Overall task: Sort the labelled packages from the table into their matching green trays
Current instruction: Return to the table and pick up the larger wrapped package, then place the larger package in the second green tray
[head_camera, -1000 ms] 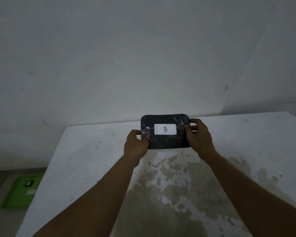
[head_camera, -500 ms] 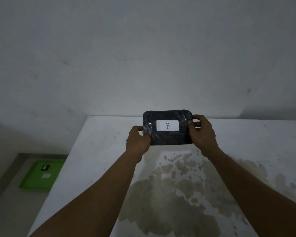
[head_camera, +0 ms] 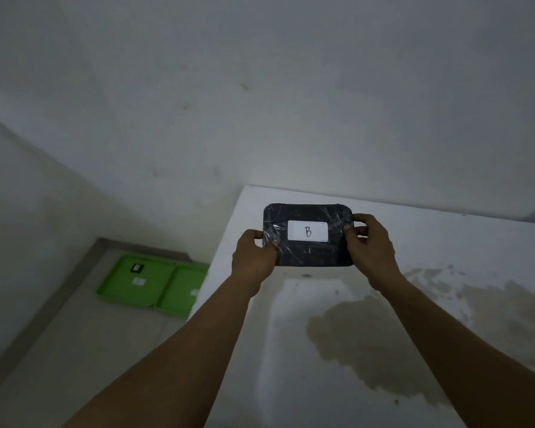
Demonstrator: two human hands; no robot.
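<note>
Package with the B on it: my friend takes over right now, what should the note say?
Left hand and right hand each grip one end of the dark package, held up above the table, its B label facing you.
Two green trays sit on the floor to the left.
Done: package picked up.
Left: find the B tray; tray labels are too small to read.

both hands, left hand (head_camera: 254, 261) and right hand (head_camera: 372, 246), hold up a dark package (head_camera: 308, 234) with a white b label (head_camera: 307, 231) over the stained white table (head_camera: 414, 335). two green trays (head_camera: 155, 284) lie on the floor.
</note>
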